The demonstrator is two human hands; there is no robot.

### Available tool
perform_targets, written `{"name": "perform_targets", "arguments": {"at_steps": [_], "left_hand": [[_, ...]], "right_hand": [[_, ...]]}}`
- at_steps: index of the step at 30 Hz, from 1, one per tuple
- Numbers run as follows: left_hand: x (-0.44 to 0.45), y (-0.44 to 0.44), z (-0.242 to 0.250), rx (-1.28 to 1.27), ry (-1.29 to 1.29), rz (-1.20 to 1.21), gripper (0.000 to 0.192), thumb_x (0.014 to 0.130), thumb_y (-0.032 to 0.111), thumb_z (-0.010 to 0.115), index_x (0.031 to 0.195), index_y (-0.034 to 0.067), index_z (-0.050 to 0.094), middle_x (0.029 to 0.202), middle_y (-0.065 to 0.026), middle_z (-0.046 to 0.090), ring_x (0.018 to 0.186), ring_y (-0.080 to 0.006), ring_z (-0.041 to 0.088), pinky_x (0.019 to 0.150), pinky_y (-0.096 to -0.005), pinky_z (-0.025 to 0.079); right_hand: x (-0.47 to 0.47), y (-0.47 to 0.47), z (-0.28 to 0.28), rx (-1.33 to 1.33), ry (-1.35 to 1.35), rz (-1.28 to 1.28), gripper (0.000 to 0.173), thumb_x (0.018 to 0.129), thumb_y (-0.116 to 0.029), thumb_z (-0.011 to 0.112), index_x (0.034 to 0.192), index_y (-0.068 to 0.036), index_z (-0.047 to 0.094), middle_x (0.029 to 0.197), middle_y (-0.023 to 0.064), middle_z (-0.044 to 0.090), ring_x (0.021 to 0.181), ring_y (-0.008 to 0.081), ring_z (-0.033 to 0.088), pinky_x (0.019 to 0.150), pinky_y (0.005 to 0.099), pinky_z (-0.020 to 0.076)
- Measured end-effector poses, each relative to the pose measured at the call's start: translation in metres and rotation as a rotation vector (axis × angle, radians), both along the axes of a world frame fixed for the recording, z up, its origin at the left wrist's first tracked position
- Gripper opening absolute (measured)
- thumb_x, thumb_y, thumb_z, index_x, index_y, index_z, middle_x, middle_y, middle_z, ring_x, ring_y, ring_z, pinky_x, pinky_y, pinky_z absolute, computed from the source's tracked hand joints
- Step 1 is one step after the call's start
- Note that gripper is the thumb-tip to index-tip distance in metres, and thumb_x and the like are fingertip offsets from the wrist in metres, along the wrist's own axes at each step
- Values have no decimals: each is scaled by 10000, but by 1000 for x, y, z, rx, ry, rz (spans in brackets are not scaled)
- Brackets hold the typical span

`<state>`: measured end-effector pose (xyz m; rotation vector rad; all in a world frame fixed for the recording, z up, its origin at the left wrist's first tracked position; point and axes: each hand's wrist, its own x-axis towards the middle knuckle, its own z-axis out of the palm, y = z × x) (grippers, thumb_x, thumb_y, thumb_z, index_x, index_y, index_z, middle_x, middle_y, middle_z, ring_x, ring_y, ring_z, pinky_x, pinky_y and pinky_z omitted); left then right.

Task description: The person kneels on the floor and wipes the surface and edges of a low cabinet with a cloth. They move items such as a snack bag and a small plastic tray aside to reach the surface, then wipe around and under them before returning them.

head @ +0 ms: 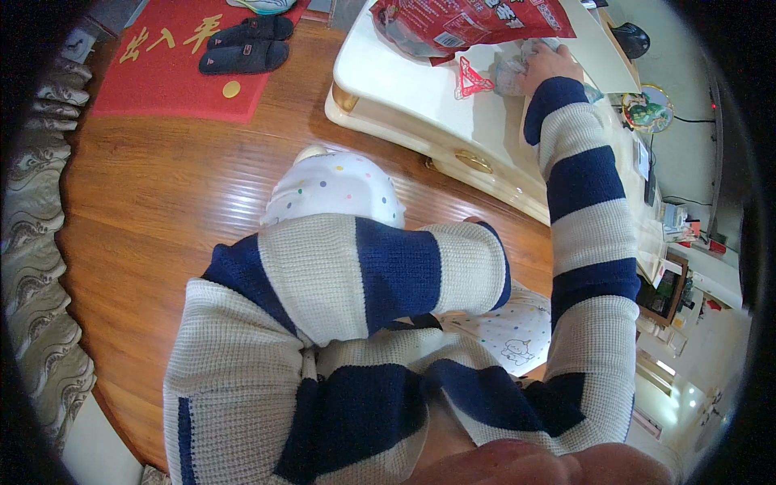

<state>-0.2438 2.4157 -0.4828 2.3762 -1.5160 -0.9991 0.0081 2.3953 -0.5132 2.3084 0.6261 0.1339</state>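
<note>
My right hand (548, 68) reaches onto the top of a white cabinet (400, 79), its fingers around crumpled clear plastic (511, 74). A red printed bag (467, 27) with a see-through window rests beside it. Between the bag and the cabinet's front edge lies a small red triangular openwork piece (471, 80). My left arm is folded across in front of me, in a navy and cream knit sleeve. Only a sliver of my left hand (472, 219) shows past the cuff; its fingers are hidden. White dotted fabric (333, 185) appears beyond that arm.
The cabinet front carries a gold handle (473, 161). Black slide sandals (245, 56) sit on a red mat (176, 91) with gold characters, upon a wooden floor (151, 194). A patterned curtain (42, 242) hangs at left. A round framed ornament (647, 109) stands farther along the cabinet.
</note>
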Motion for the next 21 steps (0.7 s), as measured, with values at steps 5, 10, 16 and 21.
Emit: {"name": "perform_targets", "arguments": {"at_steps": [5, 10, 16, 21], "left_hand": [[3, 9, -3, -89, 10, 93, 435, 807, 298, 714, 1142, 27, 661, 1125, -238, 633, 931, -295, 679, 743, -438, 575], [0, -3, -22, -15, 136, 136, 470, 835, 339, 686, 1170, 13, 640, 1143, -224, 626, 966, -288, 675, 760, -427, 576], [-12, 5, -32, -201, 39, 204, 446, 856, 360, 624, 1139, 16, 654, 1076, -195, 659, 876, -291, 695, 685, -422, 586], [-10, 3, -15, -63, 28, 307, 335, 829, 292, 619, 975, 4, 708, 892, -201, 692, 822, -287, 702, 665, -431, 577]], "right_hand": [[-42, -22, 15, 42, 66, 147, 381, 800, -410, 659, 1097, -172, 671, 1119, 16, 625, 1110, 294, 550, 845, 429, 537], [-86, -44, 21, 115, 111, 323, 303, 744, -352, 697, 948, -130, 713, 1040, 26, 648, 1068, 289, 556, 840, 434, 519], [-125, -79, 19, 237, 126, 446, 352, 658, -301, 772, 956, -134, 690, 1182, -10, 579, 1147, 308, 508, 886, 452, 474], [-134, -136, 6, 583, 127, 528, 389, 573, -65, 732, 932, -211, 694, 1345, -24, 523, 1167, 328, 501, 912, 454, 450]]}}
